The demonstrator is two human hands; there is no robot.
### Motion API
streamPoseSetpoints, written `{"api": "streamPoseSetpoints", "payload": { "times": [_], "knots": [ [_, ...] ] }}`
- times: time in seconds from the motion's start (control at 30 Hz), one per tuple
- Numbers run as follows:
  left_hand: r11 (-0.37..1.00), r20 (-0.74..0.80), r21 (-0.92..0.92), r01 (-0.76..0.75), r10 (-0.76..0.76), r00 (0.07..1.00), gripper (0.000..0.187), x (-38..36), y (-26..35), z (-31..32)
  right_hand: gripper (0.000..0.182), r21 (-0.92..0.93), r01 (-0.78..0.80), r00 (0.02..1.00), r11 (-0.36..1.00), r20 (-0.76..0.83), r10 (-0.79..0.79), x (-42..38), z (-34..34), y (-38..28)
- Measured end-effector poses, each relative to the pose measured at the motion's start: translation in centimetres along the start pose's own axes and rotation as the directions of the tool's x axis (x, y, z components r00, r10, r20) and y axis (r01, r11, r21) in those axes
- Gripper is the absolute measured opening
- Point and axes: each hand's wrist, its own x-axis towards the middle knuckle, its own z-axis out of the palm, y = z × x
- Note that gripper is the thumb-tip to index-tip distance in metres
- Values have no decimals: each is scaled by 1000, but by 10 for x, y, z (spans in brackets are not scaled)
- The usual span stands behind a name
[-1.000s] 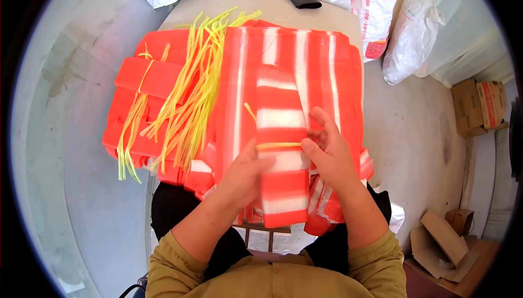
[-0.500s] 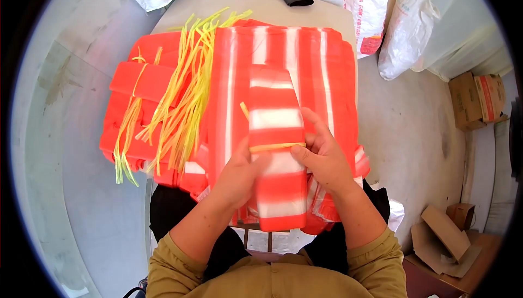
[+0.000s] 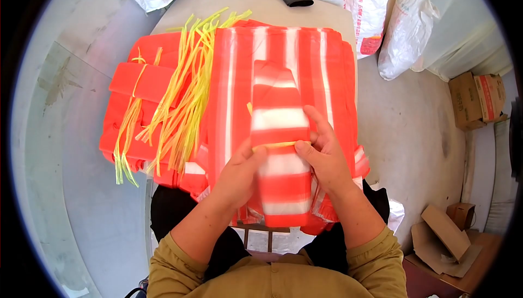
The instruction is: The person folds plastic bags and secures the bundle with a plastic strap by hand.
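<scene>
A folded bundle of red and white striped plastic bags (image 3: 281,162) is held lengthwise in front of me, with a yellow tie strip (image 3: 282,145) across its middle. My left hand (image 3: 239,170) is closed on the bundle's left edge, thumb close to the strip. On the opposite edge, my right hand (image 3: 327,156) grips the bundle, its thumb pressing on the strip and its index finger raised along the side. Beneath lies a larger stack of striped bags (image 3: 222,85). Loose yellow strips (image 3: 188,91) are draped along that stack's left side.
Left of the stack are red folded bags (image 3: 147,83), one bundle tied in yellow. A beige table (image 3: 239,4) carries the piles. White sacks (image 3: 406,31) stand beyond it. Cardboard boxes (image 3: 474,99) sit at right, with an opened carton (image 3: 441,243) lower right.
The striped bundle has shifted slightly right and up, turning a little. Both hands keep hold of it, and the left thumb now rests nearer the yellow strip.
</scene>
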Motion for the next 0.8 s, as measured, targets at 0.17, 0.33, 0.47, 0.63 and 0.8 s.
{"api": "streamPoseSetpoints", "payload": {
  "times": [0.17, 0.33, 0.47, 0.63, 0.8],
  "knots": [
    [939, 7, 338, 65, -71, 997, 53, -4, -14, -7, 75, -83, 168, 978, 982, -109, -177, -3, 4, -4],
    [943, -76, 274, 191, -177, 981, 57, -2, -26, -5, 71, -849, 335, 856, 410, 91, -509, 17, -32, -7],
    [924, -86, 294, 244, -228, 970, 63, -5, -18, 0, 68, -876, 480, 729, 37, 376, -572, 21, -25, -17],
    [833, -94, 514, 204, -181, 979, 71, -8, -22, -2, 58, -865, 502, 850, -16, 496, -179, 43, -18, 6],
    [938, -47, 269, 217, -212, 976, 71, -11, -21, -1, 52, -389, 341, 918, 856, -55, -392, 34, -34, -2]
  ]
}}
